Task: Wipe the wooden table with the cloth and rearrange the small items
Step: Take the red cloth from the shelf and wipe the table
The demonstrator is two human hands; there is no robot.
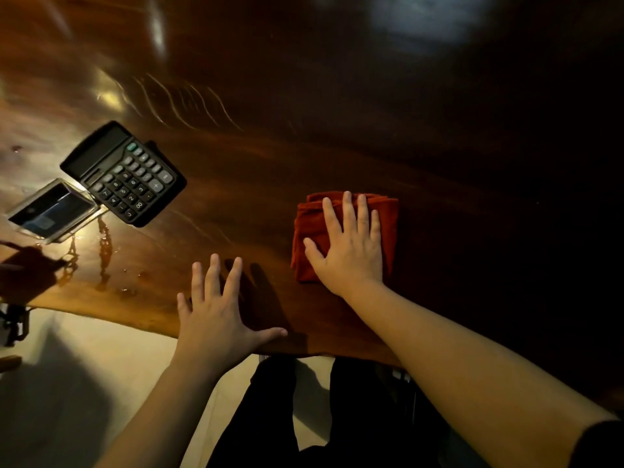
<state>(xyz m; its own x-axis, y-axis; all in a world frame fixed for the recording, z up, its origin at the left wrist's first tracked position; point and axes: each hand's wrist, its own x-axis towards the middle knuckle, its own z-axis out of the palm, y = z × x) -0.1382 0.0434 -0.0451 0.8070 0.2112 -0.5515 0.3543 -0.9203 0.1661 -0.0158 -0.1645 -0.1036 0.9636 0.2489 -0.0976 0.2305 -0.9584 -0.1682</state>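
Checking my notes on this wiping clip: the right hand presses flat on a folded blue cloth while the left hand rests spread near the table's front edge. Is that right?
Not quite: the head view shows the cloth is red, not blue. The rest holds: the right hand presses flat on it, folded, and the left hand rests spread near the table's front edge.

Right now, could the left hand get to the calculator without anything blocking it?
Probably yes. The left hand rests flat and empty on the table near its front edge, and the calculator lies farther out to its left. Only bare wood shows between them; the clear case sits beside the calculator, off that path.
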